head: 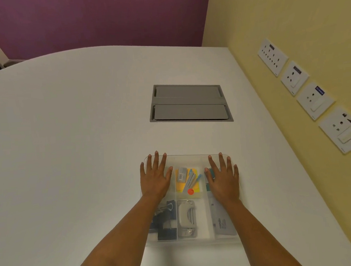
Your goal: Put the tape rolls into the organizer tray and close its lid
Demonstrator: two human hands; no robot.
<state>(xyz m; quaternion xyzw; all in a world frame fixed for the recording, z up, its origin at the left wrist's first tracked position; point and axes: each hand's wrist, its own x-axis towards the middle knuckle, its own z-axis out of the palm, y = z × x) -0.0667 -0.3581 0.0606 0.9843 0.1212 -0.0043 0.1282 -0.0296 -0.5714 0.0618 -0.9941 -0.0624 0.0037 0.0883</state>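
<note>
Head view, lower centre of frame: one clear plastic organizer tray (194,241) on a white worktop (68,139), its transparent lid (187,157) apparently down over the compartments.

Left hand (155,180): flat on the lid's upper-left part, fingers (156,160) spread and extended, gripping nothing.

Right hand (223,180): flat on the lid's upper-right part, fingers likewise splayed, palm down, gripping nothing.

Contents seen through the lid:
- centre-top compartment: yellow sticky pad (195,185), small barcoded pack (181,174), an orange-red dot (190,191);
- lower left: black binder clips (165,217);
- lower centre: grey hole punch (187,217);
- lower right: grey labelled case (224,224).

Tape rolls: none lies loose on the worktop. A teal object (208,185) shows under the right hand's thumb edge; whether it is a roll cannot be told, and the compartments beneath both palms are hidden.

Step in hand, as judged: seating the lid. To do it well, press evenly with both palms, then work outward to each corner, since the hands cover only the far half and the near edge at frame bottom looks unpressed. Check that nothing tall, the hole punch most likely, props the lid up.

Surroundings: grey cable hatch (189,103) at frame centre; wall sockets (308,96) at right.
</note>
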